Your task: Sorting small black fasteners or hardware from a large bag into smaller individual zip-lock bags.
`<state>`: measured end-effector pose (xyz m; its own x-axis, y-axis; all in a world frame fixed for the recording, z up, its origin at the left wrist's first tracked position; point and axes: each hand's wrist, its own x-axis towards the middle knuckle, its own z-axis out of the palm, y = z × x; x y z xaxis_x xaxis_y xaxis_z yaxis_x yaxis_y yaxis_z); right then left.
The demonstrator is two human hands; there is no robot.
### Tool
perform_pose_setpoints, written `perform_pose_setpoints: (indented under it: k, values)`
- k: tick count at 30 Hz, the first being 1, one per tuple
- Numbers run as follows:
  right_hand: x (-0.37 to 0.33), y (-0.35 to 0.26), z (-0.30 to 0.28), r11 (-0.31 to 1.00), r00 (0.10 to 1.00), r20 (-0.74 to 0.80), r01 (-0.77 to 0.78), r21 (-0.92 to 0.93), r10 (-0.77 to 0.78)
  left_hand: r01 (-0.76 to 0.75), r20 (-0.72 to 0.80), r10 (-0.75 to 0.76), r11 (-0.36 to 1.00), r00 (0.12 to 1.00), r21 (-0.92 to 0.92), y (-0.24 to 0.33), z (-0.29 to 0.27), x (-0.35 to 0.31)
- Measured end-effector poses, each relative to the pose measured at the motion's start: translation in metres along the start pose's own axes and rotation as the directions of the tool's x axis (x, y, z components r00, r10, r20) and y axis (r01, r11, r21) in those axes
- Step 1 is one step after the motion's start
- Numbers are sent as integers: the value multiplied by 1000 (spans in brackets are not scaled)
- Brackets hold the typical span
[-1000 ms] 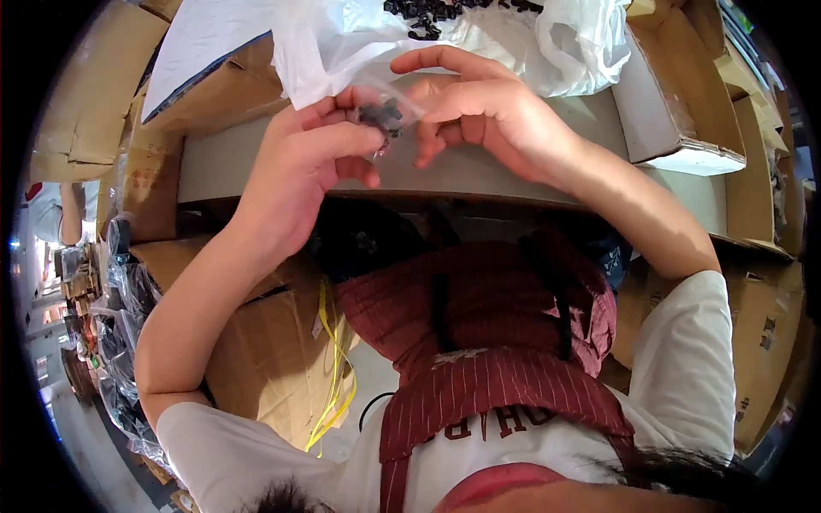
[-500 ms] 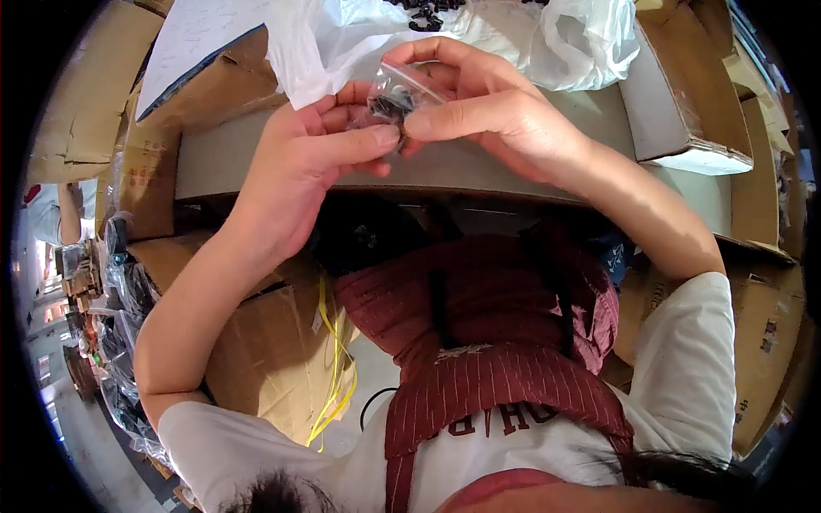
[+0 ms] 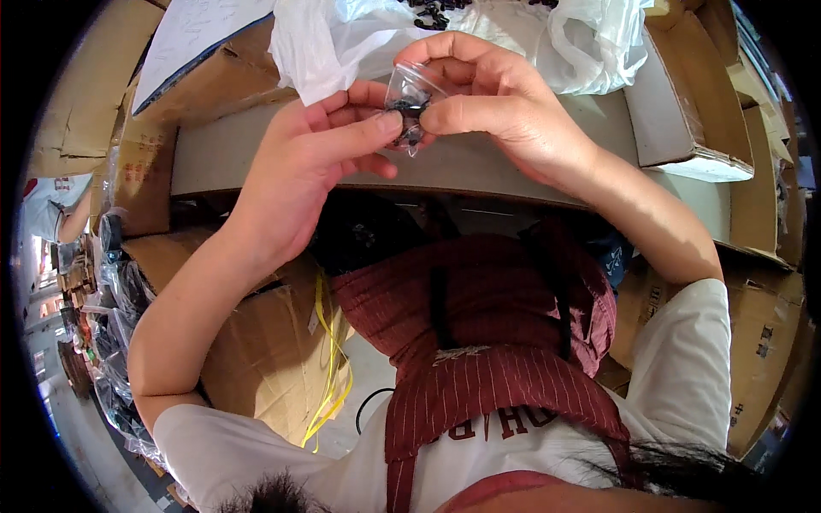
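Between my hands, above the table's front edge, is a small clear zip bag [image 3: 411, 96] with small black parts inside. My left hand [image 3: 318, 141] pinches its left side between thumb and fingers. From the right, my right hand [image 3: 492, 98] grips the bag with its thumb pressed on the front and the fingers behind. The bag's upper end sticks up between the hands, and its lower tip pokes out below the thumbs. Just beyond lies a white plastic bag [image 3: 321, 47], with loose black parts [image 3: 434, 13] on white sheeting.
An open cardboard box [image 3: 693, 103] stands on the table [image 3: 231, 162] at the right. At the left, a written paper sheet [image 3: 192, 43] rests on cardboard. Cartons [image 3: 265, 368] and yellow straps [image 3: 329, 385] are below. Another person [image 3: 60, 205] is at the far left.
Both hands and the small bag have shifted slightly right in the picture. The bag now hangs more upright, with its lower tip showing. The other person's arm has moved.
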<state>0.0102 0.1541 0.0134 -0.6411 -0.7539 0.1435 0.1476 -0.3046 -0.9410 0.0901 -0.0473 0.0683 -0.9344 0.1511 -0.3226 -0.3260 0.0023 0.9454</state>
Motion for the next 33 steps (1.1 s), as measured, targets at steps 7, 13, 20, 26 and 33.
perform_pose_setpoints:
  k: [7,13,20,26,33]
  values:
    - [0,8,5,999,998,-49,50,15,-49,-215,-15,233,920,972,329,-15,-2,4]
    - [-2,11,7,996,996,6,89,-15,-88,-230,31,236,899,971,374,-12,-3,2]
    - [-1,24,-7,790,929,80,351,-502,-362,-201,54,200,850,978,486,-18,-5,8]
    - [-28,-55,-19,279,627,238,612,-740,-742,-190,108,158,850,982,491,-12,2,0]
    - [-156,-175,-91,-273,125,290,138,-952,-949,-236,142,189,831,972,503,-14,1,8]
